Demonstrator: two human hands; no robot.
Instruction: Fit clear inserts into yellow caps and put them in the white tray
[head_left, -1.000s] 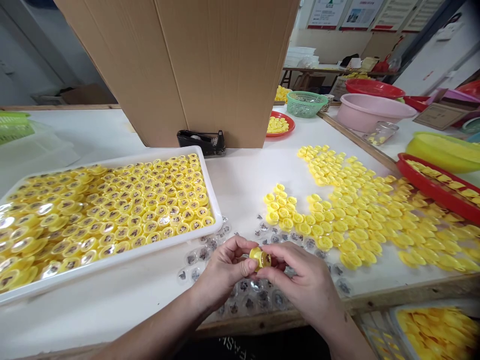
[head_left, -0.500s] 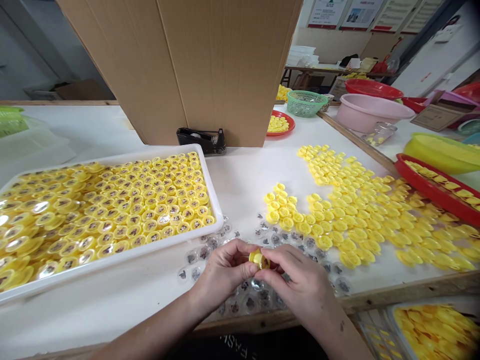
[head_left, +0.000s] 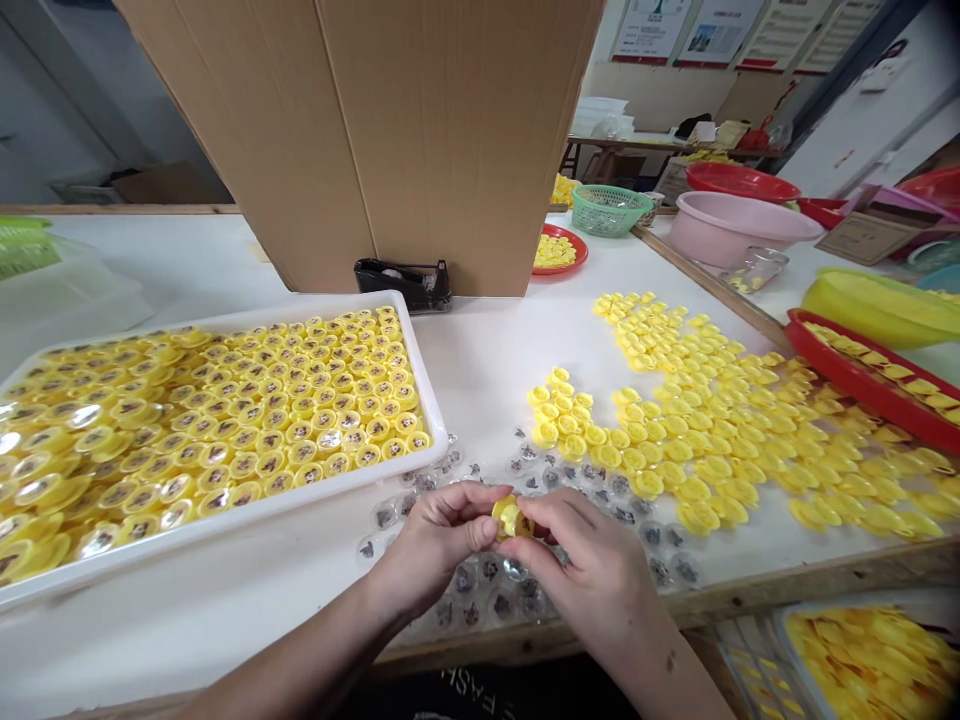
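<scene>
— Between the left hand and the right hand: one small yellow piece, glossy and round. How is it held?

— By both. Left hand pinched narrow, thumb and fingers on the near-left end. Right hand pinched narrow too, thumb and forefinger on the other end. Piece tipped on its side; its right end partly covered by the fingers, dark print just showing.

— Is it lifted?

— Held up over the clear discs, yes. Those spread beneath and around both hands on the white counter, dark figures printed on them. Cannot tell whether either wrist touches the wood-edged front.

— Left of the left hand?

— White tray, its front right corner just beyond the fingers. Full of yellow rounds with printed faces, neat rows near the hand, heaped farther left.

— And past the right hand?

— Plain yellow cups, loose, a broad patch running away and to the right. Red tray at its far right side, more yellow parts in it.

— Straight ahead of both hands?

— Black tape dispenser, well apart from them, standing just before tall brown cardboard. Red dish to the right of that, yellow pieces in it.
</scene>
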